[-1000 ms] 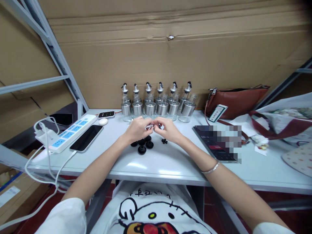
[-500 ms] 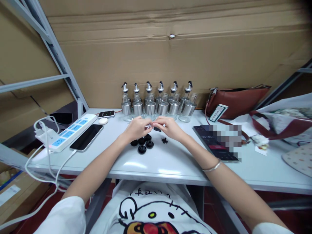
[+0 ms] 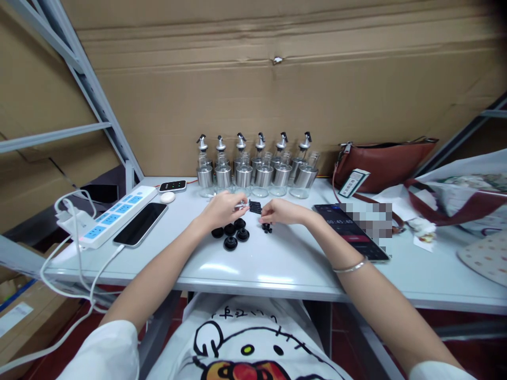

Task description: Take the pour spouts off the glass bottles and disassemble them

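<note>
While at black bits (image 3: 267,229), right hand (image 3: 282,212)

Bottles (image 3: 263,177): clear glass w/ silver bands; spouts (image 3: 241,140) silver w/ blk tips. Under bottles, table (image 3: 277,258) pale blue-grey. In front of bottles: blk caps (image 3: 230,243), blk strips (image 3: 255,207), tiny blk plugs (image 3: 267,229), small silvery part (image 3: 241,206). L of bottles: white power strip (image 3: 119,212) w/ lt-blue panels, blk-screen phone (image 3: 141,224), white puck (image 3: 168,197). R of bottles: red-brown bag (image 3: 390,166), off-white mat (image 3: 487,258) w/ brownish dots. Behind bottles: tan cardboard (image 3: 253,84). Well in front: white shirt (image 3: 237,343), blk-line cartoon, red/orange patch.
</note>
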The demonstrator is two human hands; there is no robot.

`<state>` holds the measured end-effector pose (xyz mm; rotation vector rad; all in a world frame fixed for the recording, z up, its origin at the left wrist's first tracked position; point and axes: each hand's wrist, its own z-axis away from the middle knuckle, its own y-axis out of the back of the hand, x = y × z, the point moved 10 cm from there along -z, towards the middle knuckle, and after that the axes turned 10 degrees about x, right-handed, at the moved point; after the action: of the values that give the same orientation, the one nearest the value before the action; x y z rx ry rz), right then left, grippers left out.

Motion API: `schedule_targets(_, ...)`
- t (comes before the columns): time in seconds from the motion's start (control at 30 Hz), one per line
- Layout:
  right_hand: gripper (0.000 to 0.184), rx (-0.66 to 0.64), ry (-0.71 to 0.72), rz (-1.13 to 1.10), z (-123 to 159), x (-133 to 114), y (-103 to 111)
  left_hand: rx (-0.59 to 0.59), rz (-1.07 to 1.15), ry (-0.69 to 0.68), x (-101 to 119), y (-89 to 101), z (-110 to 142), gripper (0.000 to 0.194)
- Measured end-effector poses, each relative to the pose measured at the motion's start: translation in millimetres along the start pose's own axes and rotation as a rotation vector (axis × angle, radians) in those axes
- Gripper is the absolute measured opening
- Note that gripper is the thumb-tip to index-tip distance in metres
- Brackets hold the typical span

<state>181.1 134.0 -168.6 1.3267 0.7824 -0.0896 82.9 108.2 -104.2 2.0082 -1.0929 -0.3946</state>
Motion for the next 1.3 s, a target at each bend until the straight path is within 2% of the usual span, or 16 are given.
schedule_targets(0.2, 0.025, -0.029, -0.001, 0.007, 3.5, 1.1, 1.1, -0.016, 0.003, 0.009, -0.4, -0.6, 0.7, 0.012)
schedule_targets(0.3, 0.026, -0.061, -0.048, -0.058, 5.8, 2.5, -1.4, -0.016, 0.006, 0.01, 0.2, 0.1, 0.6, 0.012)
schedule_targets(0.53, 0.017, -0.067, -0.094, -0.137, 8.1, -4.7, -4.7, -0.018, 0.004, 0.017, -0.2, 0.4, 0.5, 0.012)
schedule_targets(0.7, 0.023, -0.074, -0.133, -0.206, 9.9, -1.9, -4.8, -0.025, -0.005, 0.023, -0.9, 0.0, 0.6, 0.013)
schedule_targets(0.87, 0.02, -0.072, -0.144, -0.177, 10.4, -0.3, -4.1, -0.031, -0.001, 0.017, 1.0, 0.5, 0.4, 0.012)
schedule_targets(1.07, 0.027, -0.063, -0.134, -0.209, 9.8, 0.5, -3.3, -0.03, 0.003, 0.003, 2.6, 0.3, 0.0, 0.012)
schedule_targets(1.3, 0.025, -0.092, -0.128, -0.164, 10.6, -1.1, -6.8, -0.035, -0.01, 0.009, 2.0, -0.3, 0.0, 0.012)
